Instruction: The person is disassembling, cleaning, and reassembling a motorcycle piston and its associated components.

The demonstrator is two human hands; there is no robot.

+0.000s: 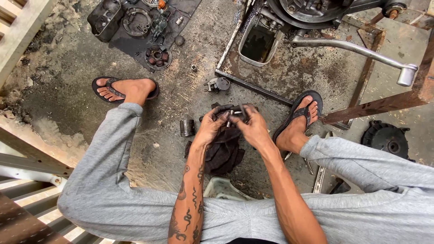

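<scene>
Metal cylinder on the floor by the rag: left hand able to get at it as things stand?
Probably yes. The metal cylinder stands uncovered just beside the left hand, nothing between them. But that hand is on the dark rag and small part, so not free.

Bare floor (68, 90) left of the hands (233, 124) is open. Piston cylinder (186, 128) sits just left; kick lever (357, 49) and rusty frame (375, 106) block the right; parts mat (135, 40) crowds far side.
</scene>
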